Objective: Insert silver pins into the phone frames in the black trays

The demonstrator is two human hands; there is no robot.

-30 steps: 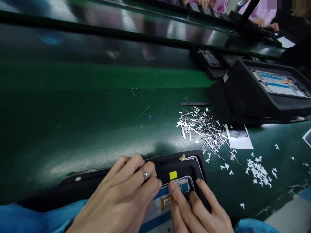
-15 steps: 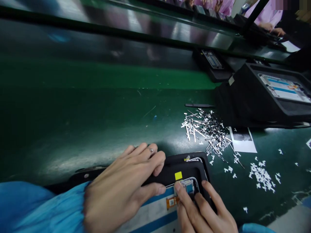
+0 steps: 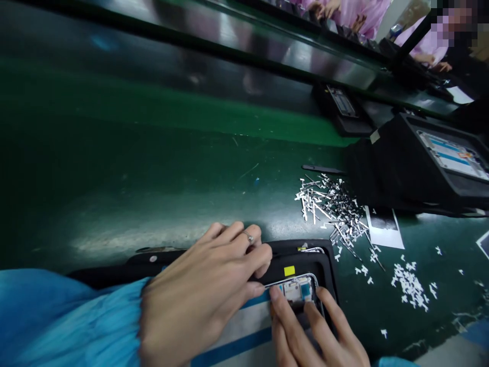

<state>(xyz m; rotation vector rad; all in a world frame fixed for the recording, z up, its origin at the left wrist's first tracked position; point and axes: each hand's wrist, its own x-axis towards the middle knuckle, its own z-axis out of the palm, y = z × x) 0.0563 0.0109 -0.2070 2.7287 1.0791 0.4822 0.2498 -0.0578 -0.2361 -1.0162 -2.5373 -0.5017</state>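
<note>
A phone frame (image 3: 244, 326) with white and blue strips lies in a black tray (image 3: 324, 265) at the bottom centre. My left hand (image 3: 202, 285) rests over the tray with its fingers curled; anything inside them is hidden. Its thumb touches the frame's upper edge. My right hand (image 3: 317, 331) has its fingers apart on the frame's right end, the index fingertip pressing near a blue strip. Beside that fingertip are a small circuit area (image 3: 296, 291) and a yellow sticker (image 3: 289, 271) on the tray. The orange flex cable is mostly covered by my right hand.
Right of the tray lie a heap of thin strips (image 3: 336, 209), a pile of small white pieces (image 3: 410, 285) and a printed paper (image 3: 385, 229). Tweezers (image 3: 323, 168) lie near stacked black trays (image 3: 405, 173). People in pink (image 3: 367, 15) work across the bench.
My right index finger has shifted left along the frame and now covers most of the orange flex cable. My left hand stays over the tray. The whole view has shifted slightly.
</note>
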